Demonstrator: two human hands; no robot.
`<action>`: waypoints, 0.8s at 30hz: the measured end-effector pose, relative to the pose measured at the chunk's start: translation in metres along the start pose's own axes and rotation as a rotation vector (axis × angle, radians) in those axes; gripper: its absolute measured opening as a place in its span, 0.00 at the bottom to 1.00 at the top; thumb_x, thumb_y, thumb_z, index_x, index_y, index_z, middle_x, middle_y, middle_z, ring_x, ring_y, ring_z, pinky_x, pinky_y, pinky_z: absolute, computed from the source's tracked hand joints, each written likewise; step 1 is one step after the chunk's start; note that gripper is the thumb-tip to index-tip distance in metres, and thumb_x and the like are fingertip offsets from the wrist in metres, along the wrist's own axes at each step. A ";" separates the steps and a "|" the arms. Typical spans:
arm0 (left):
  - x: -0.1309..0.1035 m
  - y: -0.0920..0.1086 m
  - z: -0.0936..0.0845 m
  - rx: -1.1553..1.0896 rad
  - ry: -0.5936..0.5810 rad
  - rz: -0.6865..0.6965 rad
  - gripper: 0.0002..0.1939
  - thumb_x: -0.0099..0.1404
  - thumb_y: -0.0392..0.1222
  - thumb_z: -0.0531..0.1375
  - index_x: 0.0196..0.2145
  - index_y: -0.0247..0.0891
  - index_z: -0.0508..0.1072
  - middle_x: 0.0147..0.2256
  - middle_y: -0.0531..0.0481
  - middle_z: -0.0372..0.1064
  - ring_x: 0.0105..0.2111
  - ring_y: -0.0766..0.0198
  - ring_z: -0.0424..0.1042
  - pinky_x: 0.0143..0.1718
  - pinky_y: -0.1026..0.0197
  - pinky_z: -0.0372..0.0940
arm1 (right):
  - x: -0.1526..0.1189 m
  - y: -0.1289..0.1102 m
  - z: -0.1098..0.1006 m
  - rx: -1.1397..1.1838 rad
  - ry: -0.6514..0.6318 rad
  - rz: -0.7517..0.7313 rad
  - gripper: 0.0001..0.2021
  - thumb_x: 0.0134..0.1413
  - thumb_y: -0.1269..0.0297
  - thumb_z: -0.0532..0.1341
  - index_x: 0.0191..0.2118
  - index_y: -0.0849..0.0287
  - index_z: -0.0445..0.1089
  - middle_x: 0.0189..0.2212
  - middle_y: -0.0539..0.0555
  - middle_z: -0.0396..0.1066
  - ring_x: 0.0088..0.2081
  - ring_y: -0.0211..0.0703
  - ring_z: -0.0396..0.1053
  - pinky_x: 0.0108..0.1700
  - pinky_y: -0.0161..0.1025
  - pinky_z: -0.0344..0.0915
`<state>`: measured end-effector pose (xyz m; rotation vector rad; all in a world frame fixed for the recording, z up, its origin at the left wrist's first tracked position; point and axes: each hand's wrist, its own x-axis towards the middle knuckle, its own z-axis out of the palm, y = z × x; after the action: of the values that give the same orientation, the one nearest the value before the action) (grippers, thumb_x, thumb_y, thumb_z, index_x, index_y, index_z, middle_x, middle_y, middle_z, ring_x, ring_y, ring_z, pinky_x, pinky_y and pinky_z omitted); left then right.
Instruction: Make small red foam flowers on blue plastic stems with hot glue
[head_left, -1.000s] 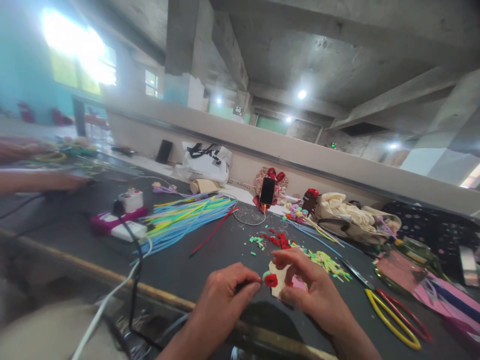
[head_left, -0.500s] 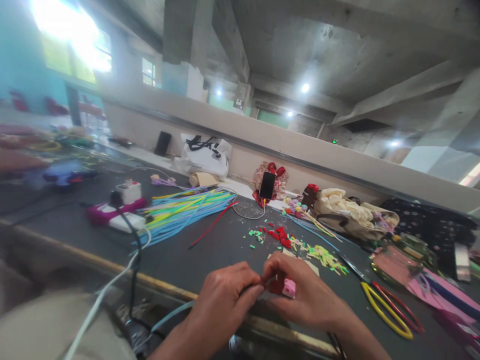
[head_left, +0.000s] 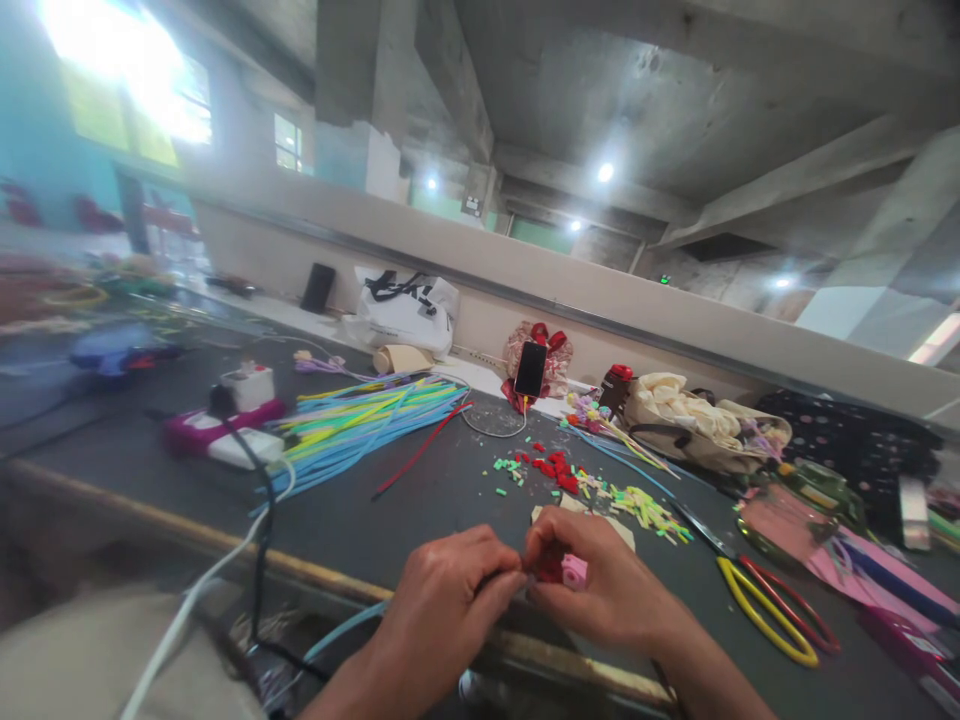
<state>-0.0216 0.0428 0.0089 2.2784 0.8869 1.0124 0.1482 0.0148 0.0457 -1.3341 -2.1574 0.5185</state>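
Observation:
My left hand (head_left: 459,592) is closed near the table's front edge, thumb and fingertips pinched together. What it pinches, if anything, is hidden. Fingertip to fingertip with it, my right hand (head_left: 611,585) curls its fingers around a small pink piece (head_left: 574,572). Something red shows in the hollow of that hand, too shaded to name. A beige sheet (head_left: 622,535) lies just behind the right hand. Beyond it are small cut bits in yellow-green (head_left: 649,512), red (head_left: 556,468) and green.
Left on the dark table (head_left: 450,480) lie a bundle of coloured fuzzy stems (head_left: 367,425), a red stem (head_left: 420,455) and a purple-white power strip (head_left: 225,432) with cables. Scissors (head_left: 765,610) rest on the right. A phone (head_left: 530,369), bags and a bottle (head_left: 616,388) stand behind.
My right hand has turned slightly, and the pink piece shows more fully in it. Both hands stay together at the table's edge. The view has shifted a little.

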 end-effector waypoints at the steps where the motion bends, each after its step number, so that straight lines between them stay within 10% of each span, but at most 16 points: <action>1: 0.000 0.000 0.000 0.001 0.004 -0.003 0.10 0.59 0.35 0.54 0.21 0.39 0.70 0.24 0.55 0.67 0.26 0.69 0.67 0.27 0.69 0.56 | 0.000 0.000 0.000 -0.006 0.003 0.001 0.07 0.40 0.76 0.57 0.27 0.58 0.65 0.22 0.46 0.65 0.25 0.34 0.62 0.26 0.30 0.58; 14: -0.001 -0.001 0.002 0.017 0.086 0.044 0.10 0.59 0.36 0.53 0.25 0.40 0.73 0.26 0.52 0.70 0.28 0.66 0.69 0.28 0.68 0.60 | 0.002 0.001 0.003 -0.014 0.040 -0.017 0.08 0.39 0.77 0.56 0.27 0.57 0.63 0.23 0.46 0.65 0.25 0.34 0.62 0.27 0.31 0.58; 24: 0.000 -0.007 0.007 -0.026 0.268 0.187 0.07 0.58 0.35 0.56 0.29 0.40 0.74 0.26 0.51 0.70 0.28 0.67 0.70 0.30 0.67 0.63 | -0.007 0.001 -0.007 -0.041 0.074 -0.043 0.24 0.40 0.72 0.61 0.47 0.52 0.60 0.32 0.48 0.67 0.32 0.40 0.65 0.36 0.38 0.60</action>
<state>-0.0183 0.0461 0.0000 2.2703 0.7666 1.4291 0.1561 0.0095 0.0491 -1.3051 -2.1416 0.4032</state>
